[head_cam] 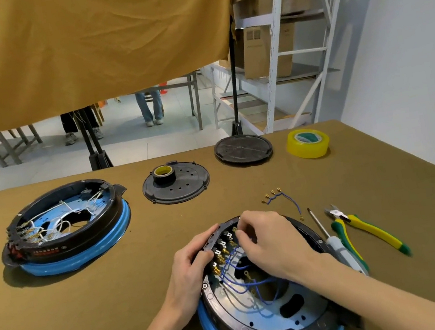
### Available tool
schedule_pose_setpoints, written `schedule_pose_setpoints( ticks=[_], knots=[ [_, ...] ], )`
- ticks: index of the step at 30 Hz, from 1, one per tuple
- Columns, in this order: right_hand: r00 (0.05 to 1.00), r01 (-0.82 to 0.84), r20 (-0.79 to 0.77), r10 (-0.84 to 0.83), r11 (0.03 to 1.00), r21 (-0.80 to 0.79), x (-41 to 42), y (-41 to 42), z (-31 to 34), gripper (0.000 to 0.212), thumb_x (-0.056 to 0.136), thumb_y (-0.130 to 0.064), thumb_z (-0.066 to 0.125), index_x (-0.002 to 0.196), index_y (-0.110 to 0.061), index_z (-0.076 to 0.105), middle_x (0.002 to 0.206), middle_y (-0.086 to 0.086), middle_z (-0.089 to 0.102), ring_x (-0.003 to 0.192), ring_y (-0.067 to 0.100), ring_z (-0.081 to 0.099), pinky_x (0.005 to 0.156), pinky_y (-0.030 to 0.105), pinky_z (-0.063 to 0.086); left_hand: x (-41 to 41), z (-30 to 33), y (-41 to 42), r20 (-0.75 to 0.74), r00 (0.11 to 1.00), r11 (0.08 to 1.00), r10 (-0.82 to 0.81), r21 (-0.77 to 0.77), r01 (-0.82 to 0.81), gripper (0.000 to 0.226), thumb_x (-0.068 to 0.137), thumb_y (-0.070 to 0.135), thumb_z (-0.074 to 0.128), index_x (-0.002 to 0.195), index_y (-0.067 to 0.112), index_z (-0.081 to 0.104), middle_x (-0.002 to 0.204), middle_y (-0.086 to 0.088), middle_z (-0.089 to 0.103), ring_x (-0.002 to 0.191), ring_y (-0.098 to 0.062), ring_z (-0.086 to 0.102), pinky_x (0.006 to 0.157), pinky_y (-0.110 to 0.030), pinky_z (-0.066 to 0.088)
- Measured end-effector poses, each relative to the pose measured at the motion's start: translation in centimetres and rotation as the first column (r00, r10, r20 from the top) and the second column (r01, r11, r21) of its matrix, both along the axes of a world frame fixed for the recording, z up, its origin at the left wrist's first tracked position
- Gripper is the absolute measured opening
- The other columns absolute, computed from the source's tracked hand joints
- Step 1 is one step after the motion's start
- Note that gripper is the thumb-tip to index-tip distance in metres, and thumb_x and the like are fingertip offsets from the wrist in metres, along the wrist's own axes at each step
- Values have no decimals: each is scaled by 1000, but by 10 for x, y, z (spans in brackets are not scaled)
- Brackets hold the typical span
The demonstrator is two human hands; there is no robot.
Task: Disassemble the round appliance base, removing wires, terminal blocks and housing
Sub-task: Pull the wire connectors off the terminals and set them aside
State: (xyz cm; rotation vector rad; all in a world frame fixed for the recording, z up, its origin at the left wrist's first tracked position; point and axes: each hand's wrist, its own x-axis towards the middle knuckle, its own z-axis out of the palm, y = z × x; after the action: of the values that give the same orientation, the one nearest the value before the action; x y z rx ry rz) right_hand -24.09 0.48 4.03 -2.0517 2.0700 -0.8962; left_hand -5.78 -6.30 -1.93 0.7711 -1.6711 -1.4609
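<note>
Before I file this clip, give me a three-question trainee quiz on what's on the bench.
1. True or false: the loose blue wire lies on the table, outside the near base.
2. Which sits on the perforated black cover? A) pliers B) black tape roll C) screwdriver
3. What colour are the wires in the far base?

Key: 1 true; 2 B, the black tape roll; 3 white. The hands, left hand and right hand, work at the near base's terminals.

Bright, even light — soft shadows, sharp centre, wide-angle edge bowing
</note>
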Motion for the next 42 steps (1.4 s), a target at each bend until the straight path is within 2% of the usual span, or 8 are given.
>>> schedule_pose_setpoints(
  ticks=[5, 11, 16, 21, 27, 30, 35, 42],
  knots=[
    [945, 71, 325, -27, 990, -123, -17, -12, 14, 15, 93, -20, 70, 79, -18, 73, 63, -10, 67, 59, 6, 62, 57, 17, 47, -1, 0, 1, 17, 1000, 999, 15, -28, -15, 51, 87, 27, 52, 136, 31, 66, 129, 12, 72, 118, -10, 67, 89, -19, 54],
    [797, 175, 585, -149, 984, 12, -76, -44, 20, 14, 90, -16, 75, 76, -13, 78, 62, 3, 73, 56, 12, 66, 52, 20, 52, 0, 1, 1, 20, 1000, 1000, 9, -18, -9, 52, 86, 27, 51, 136, 29, 66, 128, 8, 73, 117, -14, 68, 89, -24, 55],
    [838, 325, 386, -384, 922, 212, -115, -75, -4, 19, 90, -21, 75, 72, -14, 77, 66, 2, 74, 62, 12, 69, 57, 24, 54, 0, 2, 1, 42, 999, 999, 27, -33, -25, 53, 86, 27, 51, 136, 28, 66, 130, 9, 72, 120, -12, 67, 97, -29, 52],
    [901, 401, 92, -424, 895, 197, -112, -79, -20, 19, 95, -21, 64, 103, -13, 79, 103, 5, 76, 95, 20, 69, 86, 37, 57, 2, 2, 2, 65, 998, 999, 21, -25, -20, 53, 87, 27, 51, 138, 29, 65, 132, 9, 71, 122, -13, 66, 101, -34, 52],
    [966, 139, 236, -106, 982, -125, -54, -47, 8, 16, 95, -14, 63, 94, -22, 76, 85, -14, 71, 78, 0, 63, 69, 12, 49, 2, 2, 3, 65, 998, 1000, 12, -20, -11, 57, 84, 40, 55, 139, 30, 64, 133, 7, 70, 122, -13, 66, 96, -29, 54],
    [974, -66, 216, 70, 997, -28, -18, -24, 11, 14, 93, -17, 62, 91, -23, 75, 75, -14, 68, 70, 4, 63, 63, 16, 49, 3, 2, 5, 57, 998, 1000, 11, -7, -11, 51, 90, 38, 55, 140, 29, 63, 133, 8, 71, 121, -13, 67, 92, -25, 56],
    [976, -161, 158, 150, 985, 60, 13, -7, 4, 5, 92, -24, 63, 93, -23, 68, 74, -9, 67, 69, 9, 62, 69, 36, 54, 7, 4, 11, 72, 997, 999, 33, -22, -32, 48, 98, 39, 48, 142, 24, 61, 136, 11, 69, 129, -10, 62, 112, -40, 47],
    [961, -237, 176, 212, 962, 138, 16, 9, 2, 22, 88, -48, 65, 82, -28, 60, 69, -9, 64, 65, 8, 60, 63, 34, 53, 16, 8, 15, 184, 981, 996, -65, -54, 76, 71, 90, 57, 47, 155, 30, 43, 156, 19, 49, 147, 0, 39, 127, -43, 26]
  ],
)
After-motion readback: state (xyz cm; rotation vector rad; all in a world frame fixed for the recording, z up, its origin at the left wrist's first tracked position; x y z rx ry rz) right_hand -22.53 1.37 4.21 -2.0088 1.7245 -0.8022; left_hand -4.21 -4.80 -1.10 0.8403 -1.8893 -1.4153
